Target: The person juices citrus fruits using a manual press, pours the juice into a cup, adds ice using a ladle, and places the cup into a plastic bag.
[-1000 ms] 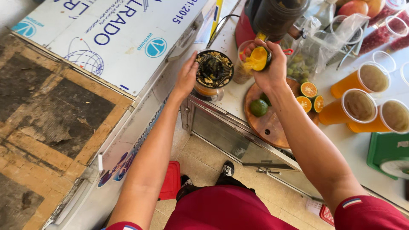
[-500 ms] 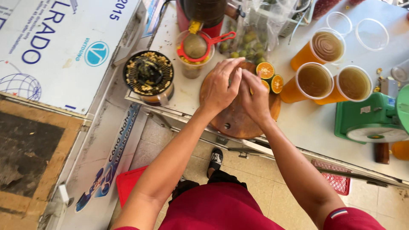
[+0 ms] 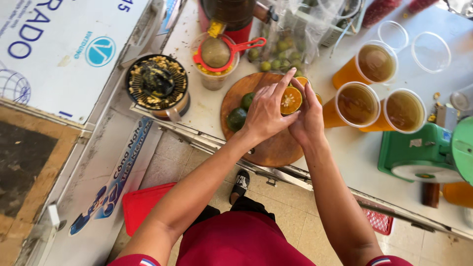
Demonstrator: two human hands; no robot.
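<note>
My left hand and my right hand meet over a round wooden cutting board on the counter. Between their fingertips they hold a halved orange citrus fruit, cut face up. Two whole green citrus fruits lie on the board just left of my left hand. Another cut half peeks out behind my fingers.
A round juicer full of pulp stands to the left. A plastic cup with a red strainer sits behind the board, next to a bag of small green fruits. Three cups of orange juice and a green scale are at the right.
My left hand left the juicer and my right hand left the strainer cup. Both came down to the cutting board and now grip a cut orange half.
</note>
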